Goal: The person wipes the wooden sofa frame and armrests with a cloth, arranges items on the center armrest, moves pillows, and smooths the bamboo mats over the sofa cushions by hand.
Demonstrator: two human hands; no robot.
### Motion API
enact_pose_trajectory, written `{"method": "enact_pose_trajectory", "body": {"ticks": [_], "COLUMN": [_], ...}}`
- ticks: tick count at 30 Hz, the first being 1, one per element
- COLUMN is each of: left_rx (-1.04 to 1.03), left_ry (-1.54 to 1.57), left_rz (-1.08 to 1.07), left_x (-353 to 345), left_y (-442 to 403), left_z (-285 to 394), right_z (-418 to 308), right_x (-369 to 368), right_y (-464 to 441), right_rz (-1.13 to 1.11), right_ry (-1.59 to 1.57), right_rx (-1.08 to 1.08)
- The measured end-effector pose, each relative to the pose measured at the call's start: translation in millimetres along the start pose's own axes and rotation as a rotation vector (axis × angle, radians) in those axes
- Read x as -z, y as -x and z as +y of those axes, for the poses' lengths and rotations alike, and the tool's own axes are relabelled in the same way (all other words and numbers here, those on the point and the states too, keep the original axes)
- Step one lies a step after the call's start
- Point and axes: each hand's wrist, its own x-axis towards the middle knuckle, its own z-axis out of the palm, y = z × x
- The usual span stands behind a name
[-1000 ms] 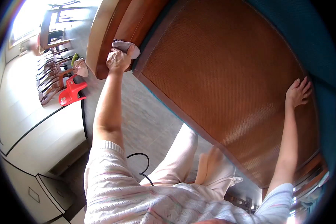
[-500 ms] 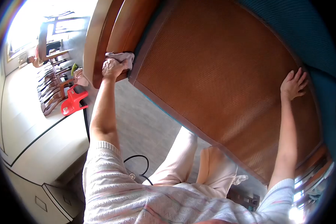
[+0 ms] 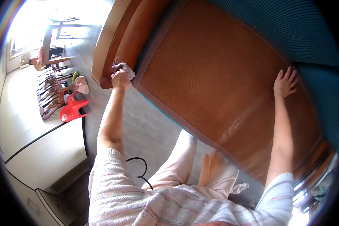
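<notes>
One cloth [image 3: 128, 70] filled grip of left hand [image 3: 120, 80] at wooden armrest [image 3: 130, 41]; right hand [image 3: 285, 84] lay wide open on brown mat [image 3: 214, 75]. Red chair [image 3: 74, 107], near pink bag [image 3: 81, 85], bore unreadable mark [image 3: 64, 116].

Pale greyish-lilac fabric cloth [image 3: 128, 70]: crumpled, bunched in the left hand [image 3: 120, 79], at the reddish-brown wooden armrest [image 3: 133, 37].

Large brown woven mat [image 3: 214, 83]: darker stitched border, laid nearly flat over the seat, teal upholstery [image 3: 278, 28] showing beyond its edges; right hand [image 3: 284, 84] spread upon it.

Armrest: smooth, glossy, curved, beside the mat.
</notes>
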Motion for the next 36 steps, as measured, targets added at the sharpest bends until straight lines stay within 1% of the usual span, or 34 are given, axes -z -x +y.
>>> {"method": "enact_pose_trajectory", "body": {"ticks": [2, 5, 6, 7, 8, 9, 11, 13, 14, 15, 16, 17, 18, 19, 20, 21, 23, 24, 26, 27, 30, 31, 34, 35, 36], "left_rx": [-0.045, -0.112, -0.064, 0.026, 0.119, 0.134, 0.152, 0.1, 0.06, 0.005, -0.07, -0.158, -0.291, -0.354, -0.431, -0.493, -0.574, -0.686, -0.869, -0.957, -1.202, -1.15, -1.184, -1.209, -1.176], "left_ry": [0.031, 0.494, 0.469, 0.71, 0.947, 1.115, 1.439, 1.733, 1.87, 1.908, 1.935, 1.957, 1.913, 1.819, 1.72, 1.632, 1.448, 1.36, 1.212, 1.074, 0.987, 0.966, 0.931, 0.88, 0.904], "left_rz": [-0.105, -0.149, -0.259, -0.374, -0.493, -0.602, -0.829, -0.939, -1.013, -1.067, -1.145, -1.229, -1.269, -1.337, -1.399, -1.469, -1.576, -1.606, -1.623, -1.639, -1.634, -1.646, -1.71, -1.735, -1.775], "left_x": [4.4, 12.9, 20.7, 44.6, 64.9, 66.1, 66.5, 98.7, 119.1, 139.8, 161.3, 177.2, 182.8, 196.4, 214.6, 223.6, 252.1, 257.3, 271.9, 283.4, 271.5, 276.7, 286.7, 292.8, 294.6], "left_y": [9.0, 44.6, 61.7, 81.5, 98.7, 109.9, 128.6, 146.7, 156.1, 161.8, 165.9, 173.9, 177.7, 185.0, 197.0, 205.8, 235.5, 228.3, 254.2, 269.1, 309.4, 340.5, 389.4, 405.3, 422.3], "left_z": [-5.7, -11.7, -14.3, -12.1, -11.3, -15.8, -20.5, -2.4, 10.3, 24.2, 43.1, 62.4, 83.9, 104.8, 124.9, 143.1, 176.7, 190.0, 205.9, 218.4, 262.7, 280.3, 312.2, 322.5, 333.5], "right_z": [8.9, 42.1, 52.3, 51.2, 61.9, 66.7, 83.3, 84.9, 88.4, 89.5, 81.6, 81.6, 77.1, 77.8, 77.2, 74.7, 80.3, 68.0, 75.2, 85.9, 120.5, 148.4, 205.4, 225.0, 246.3], "right_x": [13.9, 48.2, 62.2, 94.9, 106.9, 123.5, 136.8, 170.7, 182.4, 194.4, 221.2, 232.7, 247.4, 255.8, 260.8, 272.8, 293.6, 293.5, 304.3, 301.4, 287.5, 290.7, 275.6, 269.9, 271.4], "right_y": [-2.5, -14.4, -13.9, 1.0, 16.0, 38.9, 95.1, 156.1, 185.7, 212.8, 233.3, 256.8, 272.6, 287.1, 302.1, 307.9, 318.0, 313.8, 325.6, 334.5, 363.4, 375.0, 404.0, 413.3, 417.1], "right_rz": [-0.143, -0.426, -0.521, -0.523, -0.545, -0.519, -0.594, -0.879, -0.986, -1.08, -1.136, -1.169, -1.19, -1.194, -1.151, -1.088, -1.009, -0.964, -0.913, -0.873, -0.753, -0.654, -0.57, -0.48, -0.454], "right_ry": [-0.059, -0.422, -0.541, -0.763, -0.839, -0.877, -1.086, -1.22, -1.266, -1.369, -1.367, -1.458, -1.593, -1.743, -1.831, -1.881, -1.936, -1.965, -2.033, -2.076, -1.987, -1.939, -1.899, -1.865, -1.839], "right_rx": [0.026, 0.098, 0.118, -0.008, -0.006, 0.017, -0.068, -0.417, -0.407, -0.422, -0.416, -0.402, -0.445, -0.453, -0.52, -0.527, -0.676, -0.736, -0.812, -0.855, -0.953, -1.02, -0.996, -1.014, -1.008]}}
